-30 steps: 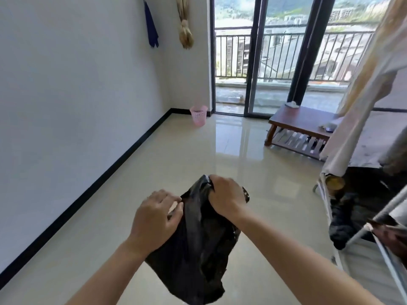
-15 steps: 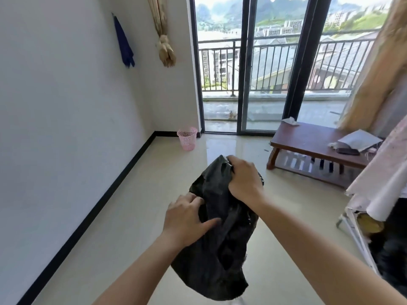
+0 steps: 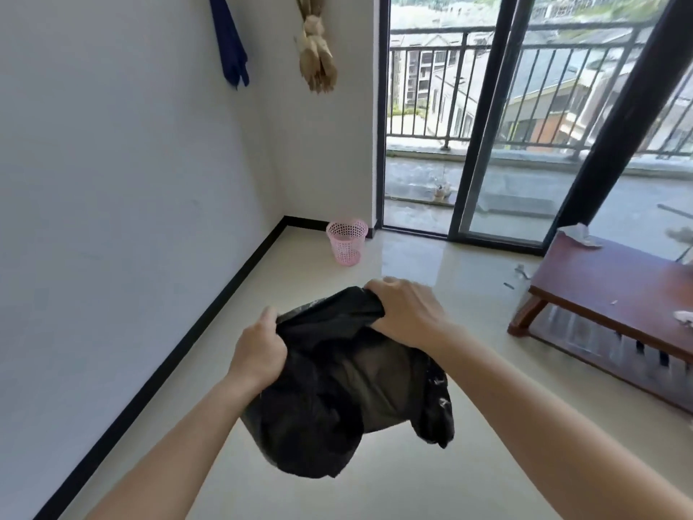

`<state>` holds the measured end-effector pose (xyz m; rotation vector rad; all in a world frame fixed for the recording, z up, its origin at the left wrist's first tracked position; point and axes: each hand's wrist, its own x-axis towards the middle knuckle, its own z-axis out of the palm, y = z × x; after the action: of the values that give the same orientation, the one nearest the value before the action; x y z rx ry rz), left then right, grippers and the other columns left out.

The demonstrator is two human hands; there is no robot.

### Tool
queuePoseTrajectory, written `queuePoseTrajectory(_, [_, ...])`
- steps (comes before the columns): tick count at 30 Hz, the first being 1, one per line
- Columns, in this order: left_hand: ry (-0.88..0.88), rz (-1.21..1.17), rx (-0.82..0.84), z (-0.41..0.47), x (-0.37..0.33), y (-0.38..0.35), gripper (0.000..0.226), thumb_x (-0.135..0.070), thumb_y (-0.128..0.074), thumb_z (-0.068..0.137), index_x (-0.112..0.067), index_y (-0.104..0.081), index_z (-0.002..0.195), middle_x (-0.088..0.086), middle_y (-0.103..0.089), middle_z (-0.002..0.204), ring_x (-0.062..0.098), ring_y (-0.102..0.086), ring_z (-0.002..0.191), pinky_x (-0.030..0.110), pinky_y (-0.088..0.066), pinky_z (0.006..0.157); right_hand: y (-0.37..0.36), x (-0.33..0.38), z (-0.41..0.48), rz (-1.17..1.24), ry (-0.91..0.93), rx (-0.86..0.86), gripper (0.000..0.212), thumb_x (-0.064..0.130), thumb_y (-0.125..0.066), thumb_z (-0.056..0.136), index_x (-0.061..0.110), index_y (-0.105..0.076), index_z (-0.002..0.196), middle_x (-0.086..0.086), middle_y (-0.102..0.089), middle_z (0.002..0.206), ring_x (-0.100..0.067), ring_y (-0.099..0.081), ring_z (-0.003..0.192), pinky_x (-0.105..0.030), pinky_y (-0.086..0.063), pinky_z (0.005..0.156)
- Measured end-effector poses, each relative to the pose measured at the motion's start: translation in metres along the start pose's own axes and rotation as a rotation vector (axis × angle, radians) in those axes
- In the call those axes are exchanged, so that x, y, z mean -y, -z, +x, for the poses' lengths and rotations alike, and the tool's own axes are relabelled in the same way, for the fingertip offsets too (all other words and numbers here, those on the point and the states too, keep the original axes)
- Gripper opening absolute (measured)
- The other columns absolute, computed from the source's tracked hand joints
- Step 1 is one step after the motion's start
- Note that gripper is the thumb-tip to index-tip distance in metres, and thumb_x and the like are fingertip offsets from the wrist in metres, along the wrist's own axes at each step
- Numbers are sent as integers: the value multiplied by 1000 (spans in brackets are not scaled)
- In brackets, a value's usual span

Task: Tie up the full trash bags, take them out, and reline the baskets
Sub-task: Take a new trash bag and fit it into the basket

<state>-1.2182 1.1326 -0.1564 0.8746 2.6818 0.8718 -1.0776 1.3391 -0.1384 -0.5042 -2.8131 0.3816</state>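
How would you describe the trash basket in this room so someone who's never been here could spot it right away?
Follow the white left wall to the far corner beside the sliding glass balcony door. On the floor there stands the pink basket. It is a small perforated plastic basket, unlined, and the only pink thing in the room.

Wooden table [image 3: 615,294] cut off at right edge; small blurred scraps on top.

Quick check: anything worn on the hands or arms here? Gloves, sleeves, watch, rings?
Nothing visible. The left hand and right hand are bare, no gloves. Both forearms are bare up to the frame edge, no sleeves, watch or wristband. No rings on the fingers that show.
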Motion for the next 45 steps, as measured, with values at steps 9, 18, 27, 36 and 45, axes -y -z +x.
queuePoseTrajectory(9, [-82, 23, 97, 273, 23, -28, 14, -8, -50, 88, -17, -57, 95, -3, -58, 86, 23, -57, 84, 32, -40, 66, -66, -79, 253, 33, -95, 115, 35, 9, -58, 80, 15, -60, 115, -1, -57, 99, -27, -61, 86, -32, -48, 66])
queuePoseTrajectory(18, [-204, 125, 298, 521, -30, -50, 38, 6, -39, 77, -20, -53, 101, -1, -59, 89, 20, -55, 83, 31, -44, 66, -79, -198, 420, -120, -362, 223, 18, 24, -51, 88, 14, -60, 100, -11, -65, 99, -34, -64, 91, -33, -38, 64])
queuePoseTrajectory(27, [-388, 711, 358, 758, -40, -145, 50, -33, -59, 76, -26, -40, 121, -2, -47, 113, 20, -43, 103, 32, -37, 88, -137, -332, 615, 189, -453, 402, 49, 48, -70, 79, 22, -55, 118, -5, -53, 105, -28, -57, 106, -34, -42, 79])
queuePoseTrajectory(36, [-234, 364, -122, 1002, -72, -109, 43, -2, -57, 72, -16, -54, 113, 9, -55, 108, 31, -50, 98, 39, -44, 76, -117, -422, 847, 67, -535, -137, 65, 2, -60, 78, 21, -47, 138, -7, -42, 137, -33, -64, 94, -33, -40, 66])
queuePoseTrajectory(45, [3, 104, 363, 1163, -4, -203, 37, -11, -54, 82, -19, -53, 118, 9, -63, 111, 33, -60, 97, 37, -49, 76, -238, -461, 967, 115, -631, 154, 70, 4, -55, 84, 19, -36, 150, -9, -28, 158, -33, -35, 140, -43, -41, 108])
